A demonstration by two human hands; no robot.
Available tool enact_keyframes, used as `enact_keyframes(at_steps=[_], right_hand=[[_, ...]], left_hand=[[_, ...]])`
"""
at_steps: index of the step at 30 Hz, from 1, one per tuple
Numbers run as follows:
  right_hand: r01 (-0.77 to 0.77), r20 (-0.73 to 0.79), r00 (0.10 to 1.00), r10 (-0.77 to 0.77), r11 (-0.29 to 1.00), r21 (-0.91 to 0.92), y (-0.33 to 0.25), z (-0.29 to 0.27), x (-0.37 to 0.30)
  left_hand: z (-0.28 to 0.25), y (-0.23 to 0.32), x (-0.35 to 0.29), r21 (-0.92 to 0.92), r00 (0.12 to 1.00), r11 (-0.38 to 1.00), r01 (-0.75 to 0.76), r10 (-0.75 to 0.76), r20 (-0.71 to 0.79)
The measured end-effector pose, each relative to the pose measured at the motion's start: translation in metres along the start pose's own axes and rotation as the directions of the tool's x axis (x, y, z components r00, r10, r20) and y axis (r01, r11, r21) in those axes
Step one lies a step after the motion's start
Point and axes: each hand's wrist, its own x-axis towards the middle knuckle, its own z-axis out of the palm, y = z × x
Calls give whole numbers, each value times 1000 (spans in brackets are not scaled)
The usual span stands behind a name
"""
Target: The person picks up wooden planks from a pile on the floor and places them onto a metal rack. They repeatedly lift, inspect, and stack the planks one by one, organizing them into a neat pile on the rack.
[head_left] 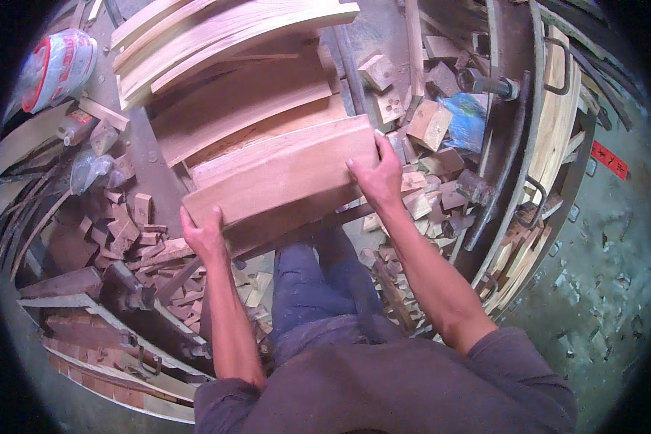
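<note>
A thick, slightly curved wooden board (289, 177) is held up in front of me, sloping up to the right. My left hand (206, 235) grips its lower left end, the thumb lying on the near face. At the other end my right hand (380, 173) is closed round the right edge, thumb on the near face and fingers behind. What the fingers touch on the far side is hidden. Just beyond the held board lie more curved wooden boards (242, 108), and farther away sits a stack of pale curved boards (231, 47).
Wood offcuts (123, 231) litter the floor on both sides of my legs. On the right runs a long metal frame (517, 145) with pale boards along it; another metal frame (94, 307) stands at lower left. A plastic-wrapped tub (61, 69) and blue plastic (466, 119) lie farther off.
</note>
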Motion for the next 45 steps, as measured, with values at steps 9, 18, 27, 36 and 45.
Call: enact_keyframes(at_steps=[9, 18, 27, 36, 45], right_hand=[[-41, -54, 997, 50, 987, 158, 32, 5, 14], [45, 102, 992, -76, 960, 278, -24, 45, 126], [-19, 336, 940, -56, 976, 216, -30, 64, 197], [-171, 392, 919, 43, 939, 298, -30, 76, 177], [-409, 634, 771, 54, 805, 429, -49, 49, 178]], left_hand=[[16, 13, 31, 185, 991, 975, -120, 105, 88], [19, 36, 143, 65, 975, 981, -185, 175, 138], [36, 38, 204, 293, 991, 947, -134, 126, 49], [39, 56, 196, 77, 938, 984, 160, -176, 298], [34, 71, 174, 86, 979, 996, -26, 8, 204]])
